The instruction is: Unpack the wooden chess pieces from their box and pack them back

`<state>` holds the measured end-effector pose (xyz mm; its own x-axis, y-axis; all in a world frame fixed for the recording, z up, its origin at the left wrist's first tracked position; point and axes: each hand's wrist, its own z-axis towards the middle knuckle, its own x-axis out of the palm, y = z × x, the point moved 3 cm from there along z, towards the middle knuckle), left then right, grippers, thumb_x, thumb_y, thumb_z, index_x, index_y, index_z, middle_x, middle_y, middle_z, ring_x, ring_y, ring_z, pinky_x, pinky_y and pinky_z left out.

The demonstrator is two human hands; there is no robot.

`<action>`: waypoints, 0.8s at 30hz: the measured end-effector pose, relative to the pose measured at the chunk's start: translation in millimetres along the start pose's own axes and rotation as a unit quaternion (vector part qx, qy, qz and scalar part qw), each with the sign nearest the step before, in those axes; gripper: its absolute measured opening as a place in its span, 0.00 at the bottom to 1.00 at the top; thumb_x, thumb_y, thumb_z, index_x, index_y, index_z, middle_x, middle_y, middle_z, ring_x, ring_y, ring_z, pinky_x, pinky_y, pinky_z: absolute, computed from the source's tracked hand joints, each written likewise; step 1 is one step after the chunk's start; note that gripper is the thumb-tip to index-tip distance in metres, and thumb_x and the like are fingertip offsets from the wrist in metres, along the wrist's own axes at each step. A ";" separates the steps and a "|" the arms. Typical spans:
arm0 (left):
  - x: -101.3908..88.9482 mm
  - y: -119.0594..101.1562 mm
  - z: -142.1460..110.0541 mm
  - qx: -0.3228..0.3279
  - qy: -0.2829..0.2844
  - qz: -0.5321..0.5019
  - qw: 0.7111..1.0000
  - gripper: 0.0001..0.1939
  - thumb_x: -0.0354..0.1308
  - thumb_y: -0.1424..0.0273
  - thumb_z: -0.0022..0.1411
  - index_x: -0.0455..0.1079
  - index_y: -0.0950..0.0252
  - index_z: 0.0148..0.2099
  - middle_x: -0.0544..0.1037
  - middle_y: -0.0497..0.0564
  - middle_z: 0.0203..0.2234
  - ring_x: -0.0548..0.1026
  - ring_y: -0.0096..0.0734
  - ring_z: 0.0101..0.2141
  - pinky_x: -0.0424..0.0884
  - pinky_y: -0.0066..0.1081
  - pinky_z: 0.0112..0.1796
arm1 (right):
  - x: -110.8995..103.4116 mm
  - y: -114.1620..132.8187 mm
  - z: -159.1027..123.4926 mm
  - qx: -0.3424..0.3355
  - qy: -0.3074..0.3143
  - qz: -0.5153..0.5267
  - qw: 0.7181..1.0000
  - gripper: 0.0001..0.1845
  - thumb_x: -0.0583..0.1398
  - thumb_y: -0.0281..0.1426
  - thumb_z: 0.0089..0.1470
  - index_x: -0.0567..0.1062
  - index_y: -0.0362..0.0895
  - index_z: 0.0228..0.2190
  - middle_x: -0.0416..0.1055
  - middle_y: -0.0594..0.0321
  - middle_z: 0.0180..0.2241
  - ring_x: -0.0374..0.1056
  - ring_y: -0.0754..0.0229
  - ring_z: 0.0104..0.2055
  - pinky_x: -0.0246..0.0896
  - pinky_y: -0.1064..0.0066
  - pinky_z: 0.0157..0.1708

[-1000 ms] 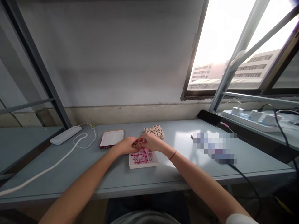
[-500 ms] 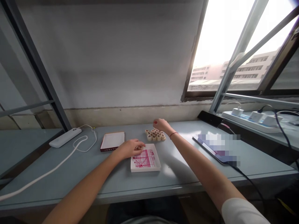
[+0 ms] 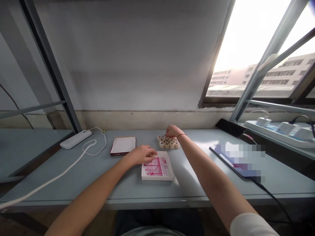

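My left hand (image 3: 142, 154) rests over the back left corner of a shallow white box (image 3: 169, 175), its fingers curled round Chinese chess pieces (image 3: 150, 154). Pink-red board lines show on the bottom of that box. Farther back stands a tight, stacked group of round, pale Chinese chess pieces (image 3: 167, 144) with dark and red characters. My right hand (image 3: 173, 130) is at the back of this group, with fingers closed in a pinch. The piece at its fingertips is mostly hidden by the hand.
A second shallow box part with a red edge (image 3: 123, 145) lies left of my left hand. A white device with a cable (image 3: 75, 139) is at far left. To the right are a tablet (image 3: 233, 160), a black phone-like slab (image 3: 230, 127) and a power strip (image 3: 275, 131).
My right hand has come down from above the group of pieces onto its back part. My left hand stays at the box. The whole view has shifted slightly.
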<state>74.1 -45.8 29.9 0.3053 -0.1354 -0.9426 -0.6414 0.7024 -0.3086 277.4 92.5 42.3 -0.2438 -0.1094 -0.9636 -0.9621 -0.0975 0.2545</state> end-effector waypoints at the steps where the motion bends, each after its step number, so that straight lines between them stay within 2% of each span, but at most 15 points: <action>1: 0.1 0.3 0.0 0.000 0.000 -0.001 1.000 0.15 0.51 0.65 0.60 0.71 0.59 0.47 0.73 0.50 0.37 0.72 0.31 0.35 0.66 0.26 0.36 | -0.5 -0.3 -0.4 -0.003 -0.002 0.002 1.000 0.09 0.63 0.29 0.39 0.79 0.39 0.27 0.75 0.56 0.23 0.70 0.61 0.25 0.62 0.75 0.27; 8: 2.1 2.9 1.6 0.002 0.002 0.004 1.000 0.15 0.51 0.65 0.59 0.71 0.59 0.47 0.73 0.51 0.37 0.72 0.33 0.36 0.66 0.28 0.38 | 1.0 -2.9 2.1 -0.017 -0.018 0.027 0.999 0.10 0.65 0.28 0.37 0.78 0.39 0.28 0.74 0.57 0.21 0.70 0.60 0.25 0.62 0.74 0.27; 11: 1.0 1.7 0.9 -0.002 0.007 0.001 1.000 0.16 0.51 0.64 0.59 0.69 0.59 0.49 0.73 0.52 0.38 0.72 0.35 0.38 0.66 0.30 0.40 | -0.8 -4.1 5.0 -0.013 -0.045 0.043 0.998 0.18 0.66 0.30 0.37 0.77 0.37 0.35 0.74 0.58 0.21 0.70 0.60 0.26 0.61 0.75 0.26; 13: -0.9 0.4 -0.2 -0.006 0.004 -0.015 1.000 0.22 0.53 0.63 0.59 0.62 0.59 0.56 0.73 0.52 0.39 0.72 0.37 0.40 0.66 0.31 0.41 | -5.1 -4.3 1.7 -0.013 -0.072 0.129 0.989 0.23 0.65 0.34 0.42 0.74 0.36 0.41 0.72 0.60 0.19 0.68 0.62 0.24 0.60 0.77 0.23; 14: -2.4 -0.1 -0.6 -0.009 -0.006 -0.024 1.000 0.27 0.53 0.61 0.59 0.57 0.59 0.60 0.73 0.53 0.41 0.71 0.37 0.41 0.66 0.33 0.42 | -7.7 -3.5 -2.5 -0.019 -0.083 0.208 0.974 0.25 0.64 0.37 0.44 0.73 0.35 0.43 0.72 0.61 0.19 0.68 0.64 0.22 0.59 0.78 0.21; 16: -6.4 -0.9 -1.2 -0.017 -0.045 -0.035 0.998 0.35 0.54 0.58 0.59 0.47 0.59 0.64 0.71 0.56 0.46 0.70 0.39 0.45 0.65 0.35 0.45 | -12.3 1.4 -16.5 -0.043 -0.086 0.395 0.913 0.25 0.63 0.40 0.47 0.73 0.36 0.42 0.71 0.62 0.20 0.66 0.66 0.21 0.57 0.80 0.17; 18: -10.9 -1.2 -1.3 -0.030 -0.099 -0.040 0.994 0.37 0.53 0.55 0.59 0.43 0.59 0.65 0.67 0.58 0.50 0.68 0.40 0.48 0.63 0.38 0.48 | -13.3 12.1 -36.6 -0.070 -0.054 0.521 0.849 0.23 0.63 0.40 0.47 0.73 0.37 0.41 0.71 0.61 0.22 0.67 0.66 0.22 0.57 0.81 0.15; 19: -12.9 -1.4 -1.2 -0.038 -0.124 -0.045 0.991 0.37 0.52 0.54 0.59 0.43 0.60 0.65 0.66 0.58 0.52 0.67 0.40 0.49 0.63 0.38 0.48 | -11.5 19.1 -48.1 -0.076 -0.029 0.552 0.830 0.22 0.63 0.40 0.47 0.74 0.37 0.39 0.71 0.60 0.23 0.68 0.66 0.22 0.58 0.81 0.14; 21: -16.2 -2.1 -0.9 -0.054 -0.169 -0.066 0.982 0.35 0.50 0.53 0.61 0.44 0.60 0.65 0.66 0.57 0.52 0.67 0.39 0.48 0.65 0.38 0.47 | -3.8 35.7 -71.6 -0.101 0.031 0.585 0.804 0.19 0.64 0.38 0.46 0.74 0.37 0.37 0.73 0.57 0.26 0.70 0.64 0.25 0.63 0.81 0.17; 24: -20.1 -5.4 -0.5 -0.050 -0.215 -0.099 0.970 0.26 0.47 0.56 0.63 0.55 0.60 0.60 0.67 0.54 0.50 0.69 0.35 0.45 0.67 0.33 0.44 | 12.8 57.1 -100.0 -0.139 0.092 0.586 0.793 0.19 0.65 0.38 0.46 0.74 0.39 0.37 0.74 0.57 0.28 0.71 0.63 0.28 0.68 0.78 0.23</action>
<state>71.1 -47.2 50.4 0.6807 0.0586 -0.7302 -0.5992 0.6179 -0.5090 231.5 -13.4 52.6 -0.9046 -0.4252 -0.0305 -0.0179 -0.0335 0.9993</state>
